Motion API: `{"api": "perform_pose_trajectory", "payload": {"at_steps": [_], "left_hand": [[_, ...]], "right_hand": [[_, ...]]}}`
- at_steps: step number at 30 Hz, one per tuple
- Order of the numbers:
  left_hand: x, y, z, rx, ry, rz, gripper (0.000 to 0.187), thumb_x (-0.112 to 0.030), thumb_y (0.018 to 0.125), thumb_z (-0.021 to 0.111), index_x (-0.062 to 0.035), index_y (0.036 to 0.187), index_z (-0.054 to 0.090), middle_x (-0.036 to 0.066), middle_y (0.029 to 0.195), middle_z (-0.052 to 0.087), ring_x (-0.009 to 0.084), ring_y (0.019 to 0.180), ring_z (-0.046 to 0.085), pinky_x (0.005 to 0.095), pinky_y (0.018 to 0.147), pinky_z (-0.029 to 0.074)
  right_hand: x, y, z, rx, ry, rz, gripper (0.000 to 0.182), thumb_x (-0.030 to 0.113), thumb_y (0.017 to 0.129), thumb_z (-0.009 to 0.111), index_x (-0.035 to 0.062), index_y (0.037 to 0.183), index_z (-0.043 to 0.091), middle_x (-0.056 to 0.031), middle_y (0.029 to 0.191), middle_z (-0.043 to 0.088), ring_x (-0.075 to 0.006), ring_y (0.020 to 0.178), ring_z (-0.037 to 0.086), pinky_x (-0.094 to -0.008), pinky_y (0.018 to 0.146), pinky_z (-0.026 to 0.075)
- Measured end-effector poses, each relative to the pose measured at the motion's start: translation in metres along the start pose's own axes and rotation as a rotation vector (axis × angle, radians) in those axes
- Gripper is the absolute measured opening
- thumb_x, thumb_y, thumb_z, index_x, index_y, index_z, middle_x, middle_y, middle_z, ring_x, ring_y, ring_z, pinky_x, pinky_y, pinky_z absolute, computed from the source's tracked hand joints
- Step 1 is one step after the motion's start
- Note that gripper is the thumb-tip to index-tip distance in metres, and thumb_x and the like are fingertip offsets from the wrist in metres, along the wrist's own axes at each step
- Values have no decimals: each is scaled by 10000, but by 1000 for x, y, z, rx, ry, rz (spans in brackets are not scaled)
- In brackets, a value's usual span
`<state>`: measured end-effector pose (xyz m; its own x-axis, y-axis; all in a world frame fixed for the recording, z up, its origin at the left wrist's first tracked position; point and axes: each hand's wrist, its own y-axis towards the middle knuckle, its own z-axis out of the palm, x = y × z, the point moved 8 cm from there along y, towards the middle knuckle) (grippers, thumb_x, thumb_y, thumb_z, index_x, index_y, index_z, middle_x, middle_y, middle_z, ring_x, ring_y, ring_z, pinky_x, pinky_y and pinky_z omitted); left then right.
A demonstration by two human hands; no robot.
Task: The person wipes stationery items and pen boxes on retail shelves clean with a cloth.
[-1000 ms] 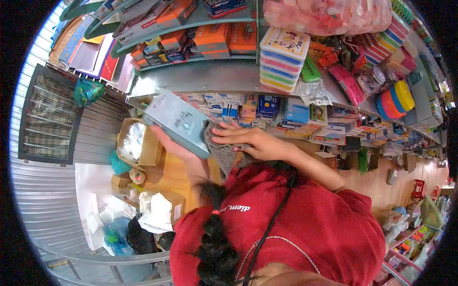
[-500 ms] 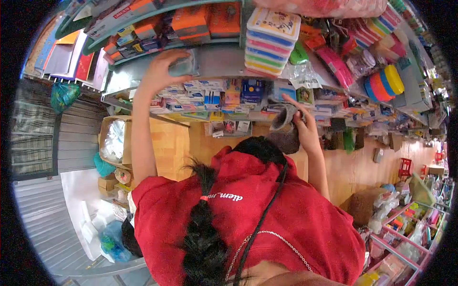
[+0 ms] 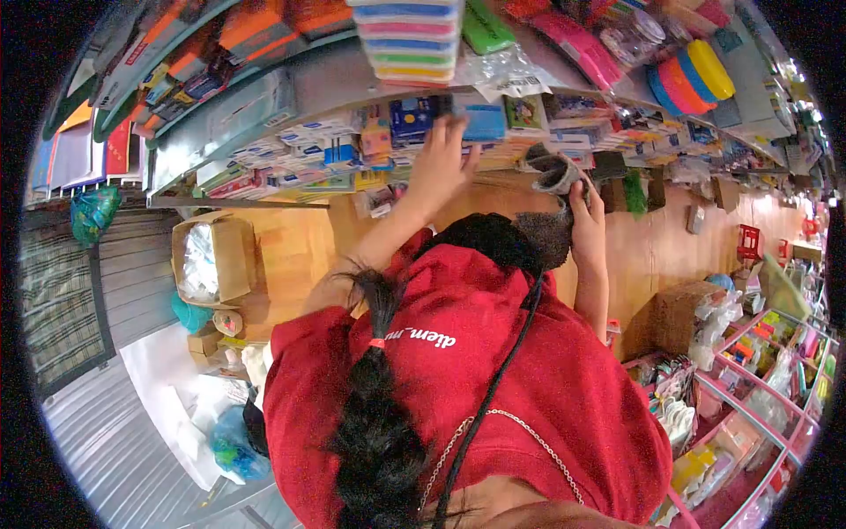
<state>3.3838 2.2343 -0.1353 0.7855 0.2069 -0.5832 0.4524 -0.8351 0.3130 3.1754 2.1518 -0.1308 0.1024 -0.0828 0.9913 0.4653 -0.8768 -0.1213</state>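
My left hand (image 3: 443,165) is stretched over the lower row of goods, its fingers apart and slightly blurred, with nothing visible in them. Its fingertips are nearest a dark blue pack (image 3: 412,118) and a light blue box (image 3: 483,122); contact cannot be made out. My right hand (image 3: 589,219) grips a crumpled grey cloth (image 3: 548,233), whose rolled edge sticks up above the fingers. A clear plastic case (image 3: 251,108) lies on the grey shelf (image 3: 330,79) at upper left. Small boxes (image 3: 308,145) are packed in rows below that shelf.
A stack of coloured plastic containers (image 3: 407,40) stands on the shelf. Further right are tubs in orange, blue and yellow (image 3: 692,78). An open carton (image 3: 238,260) sits on the floor at left. Divided display trays (image 3: 731,379) fill the lower right.
My left hand has let go of the clear plastic case, left on the shelf, and has moved right and down to the small goods. My right hand keeps the grey cloth. The view has shifted.
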Motion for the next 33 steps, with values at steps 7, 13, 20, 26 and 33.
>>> {"api": "perform_pose_trajectory", "payload": {"at_steps": [7,13,20,26,33], "left_hand": [[10,58,71,-81,413,-199,800,-476,631,629,62,1182,413,360,1191,351,476,1078,388,490,908,333],[12,44,57,-3,-12,-265,804,-471,603,651,-8,1210,397,377,1142,378,452,1080,401,450,889,370],[-43,-36,46,-24,-669,-202,718,-274,740,597,-56,1332,254,200,1255,393,306,1149,394,357,938,322],[-95,-51,78,-114,-1363,-345,507,-215,851,439,8,1288,313,139,1293,354,225,1184,349,313,983,258],[-143,-56,41,-208,-790,-256,478,-248,869,408,30,1254,361,215,1255,371,310,1190,333,336,998,223]], "right_hand": [[-7,-12,-71,-126,90,74,358,274,892,476,-3,1117,510,-40,1023,555,-115,926,502,-240,812,392],[-9,-19,-93,-78,112,39,346,224,900,452,13,1173,477,-63,1140,506,-143,1049,450,-264,889,339],[32,-5,-81,-64,216,-194,359,45,863,405,31,1219,447,-73,1277,424,-177,1214,335,-296,1010,216],[77,-36,6,251,-288,-589,427,5,809,398,64,1231,424,-174,1330,326,-312,1270,246,-345,1036,184],[77,26,-5,319,-122,-519,434,33,805,381,62,1236,429,-168,1357,291,-277,1287,217,-330,1036,167]]}}
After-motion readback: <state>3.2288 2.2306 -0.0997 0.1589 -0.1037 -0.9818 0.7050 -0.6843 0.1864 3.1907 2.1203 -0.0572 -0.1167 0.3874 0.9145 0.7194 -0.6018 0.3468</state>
